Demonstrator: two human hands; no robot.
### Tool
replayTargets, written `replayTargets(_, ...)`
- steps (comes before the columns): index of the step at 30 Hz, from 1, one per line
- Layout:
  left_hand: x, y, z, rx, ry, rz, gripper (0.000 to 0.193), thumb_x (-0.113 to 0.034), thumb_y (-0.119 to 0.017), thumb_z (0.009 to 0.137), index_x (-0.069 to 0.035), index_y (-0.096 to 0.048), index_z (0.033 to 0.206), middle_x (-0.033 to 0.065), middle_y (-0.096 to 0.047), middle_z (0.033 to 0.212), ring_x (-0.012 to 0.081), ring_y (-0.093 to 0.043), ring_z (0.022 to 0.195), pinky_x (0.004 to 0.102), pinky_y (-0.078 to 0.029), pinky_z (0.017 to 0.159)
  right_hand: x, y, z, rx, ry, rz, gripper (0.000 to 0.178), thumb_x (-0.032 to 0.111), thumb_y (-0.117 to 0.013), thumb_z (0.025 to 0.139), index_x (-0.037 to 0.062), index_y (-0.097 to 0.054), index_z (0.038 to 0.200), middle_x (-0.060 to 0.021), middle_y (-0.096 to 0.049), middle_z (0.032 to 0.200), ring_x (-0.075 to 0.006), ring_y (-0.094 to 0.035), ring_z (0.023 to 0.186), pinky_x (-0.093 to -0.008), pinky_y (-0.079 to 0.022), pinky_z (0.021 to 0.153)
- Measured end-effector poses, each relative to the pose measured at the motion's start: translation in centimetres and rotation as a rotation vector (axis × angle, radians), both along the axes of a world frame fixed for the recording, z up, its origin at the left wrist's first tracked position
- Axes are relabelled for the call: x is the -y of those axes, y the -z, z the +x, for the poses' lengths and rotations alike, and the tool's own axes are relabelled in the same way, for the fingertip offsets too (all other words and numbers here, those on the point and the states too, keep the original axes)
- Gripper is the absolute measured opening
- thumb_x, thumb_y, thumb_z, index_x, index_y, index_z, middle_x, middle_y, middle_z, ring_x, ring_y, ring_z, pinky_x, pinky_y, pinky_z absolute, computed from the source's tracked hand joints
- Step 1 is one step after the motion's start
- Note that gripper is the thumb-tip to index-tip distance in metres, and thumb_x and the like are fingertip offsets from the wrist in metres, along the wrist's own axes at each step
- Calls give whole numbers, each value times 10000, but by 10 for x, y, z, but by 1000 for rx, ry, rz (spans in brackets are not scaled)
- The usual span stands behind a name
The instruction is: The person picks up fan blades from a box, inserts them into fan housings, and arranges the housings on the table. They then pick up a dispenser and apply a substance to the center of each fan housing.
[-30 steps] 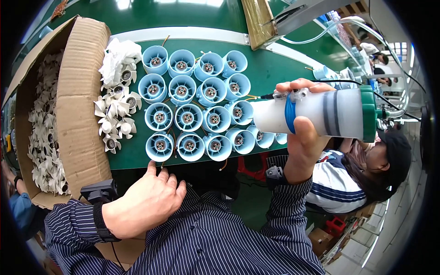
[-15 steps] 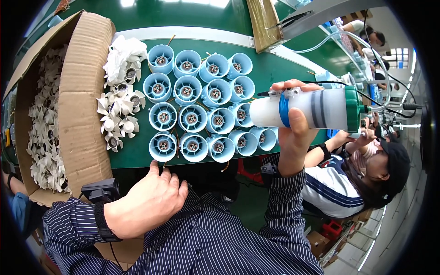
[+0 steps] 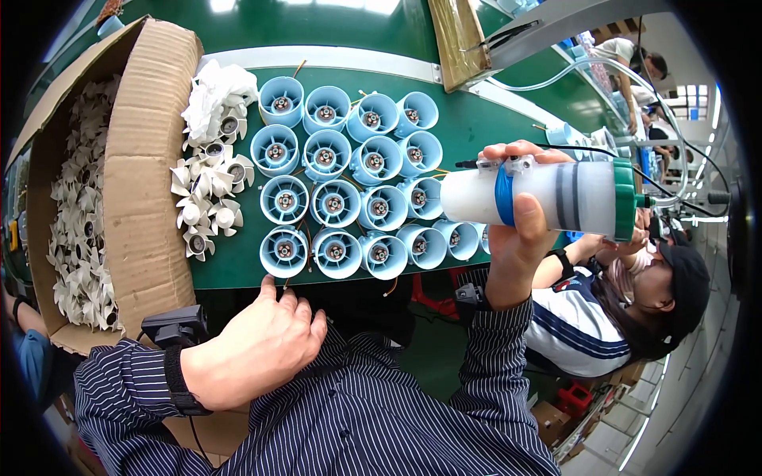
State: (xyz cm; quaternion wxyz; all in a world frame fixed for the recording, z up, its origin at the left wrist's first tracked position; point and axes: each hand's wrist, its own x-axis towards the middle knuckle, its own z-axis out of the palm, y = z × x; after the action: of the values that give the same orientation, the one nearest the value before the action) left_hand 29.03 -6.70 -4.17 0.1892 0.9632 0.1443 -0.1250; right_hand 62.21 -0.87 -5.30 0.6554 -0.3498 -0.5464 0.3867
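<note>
My right hand (image 3: 520,218) is wrapped round a translucent white dispensing cylinder (image 3: 536,194) with a green cap at its right end, a blue band and a hose. The cylinder lies nearly level above the right end of several rows of light-blue fan housings (image 3: 335,252). Each housing stands with its mouth up, and motor parts show in its centre. My left hand (image 3: 262,337) rests at the table's near edge with its fingers stretched out, holding nothing. Its index fingertip is just below the nearest left housing (image 3: 283,251).
White fan blades (image 3: 202,182) lie in a pile left of the housings, beside a cardboard box (image 3: 147,166) holding many more. A yellowish taped bar (image 3: 458,44) and a metal post stand at the back. To my right sits a co-worker in a black cap (image 3: 684,285).
My right hand and the dispensing cylinder have shifted slightly right and a little nearer. My left hand stays where it was.
</note>
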Motion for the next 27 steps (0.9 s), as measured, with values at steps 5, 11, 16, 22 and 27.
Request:
replayTargets(5, 0, 1, 1, -14, -11, -29, 448, -158, -639, 958, 111, -682, 1313, 245, -758, 1061, 376, -766, 1050, 619, -586, 1012, 4, -9, -7, -1, -58, 26, 534, 247, -821, 932, 95, -554, 1369, -178, -655, 1269, -362, -691, 1183, -573, -534, 1084)
replayTargets(11, 1, 3, 0, 16, -20, -13, 438, -147, -642, 953, 115, -684, 1301, 241, -757, 1049, 368, -766, 1035, 619, -589, 1008, 0, -2, -6, 35, -9, 3, 521, 226, -820, 931, 97, -558, 1363, -180, -659, 1264, -366, -695, 1184, -576, -537, 1075)
replayTargets(16, 0, 1, -1, 11, -12, -26, 440, -147, -644, 951, 118, -682, 1301, 240, -754, 1046, 364, -767, 1031, 622, -590, 1007, -2, 10, 0, 46, 14, -3, 512, 209, -821, 937, 89, -557, 1359, -184, -667, 1253, -371, -701, 1180, -582, -539, 1069)
replayTargets(22, 1, 2, 0, 10, -5, -7, 448, -145, -649, 947, 119, -678, 1308, 243, -753, 1049, 363, -768, 1031, 623, -592, 1005, -4, 11, 0, 39, 0, 6, 510, 207, -825, 941, 83, -557, 1356, -193, -678, 1264, -370, -704, 1176, -584, -538, 1071)
replayTargets(27, 1, 1, 0, 9, -14, -9, 451, -143, -649, 947, 119, -675, 1313, 251, -754, 1062, 371, -769, 1045, 624, -591, 1009, -4, 14, 3, 24, 11, -3, 509, 209, -822, 945, 84, -558, 1361, -195, -682, 1287, -371, -701, 1184, -582, -534, 1078)
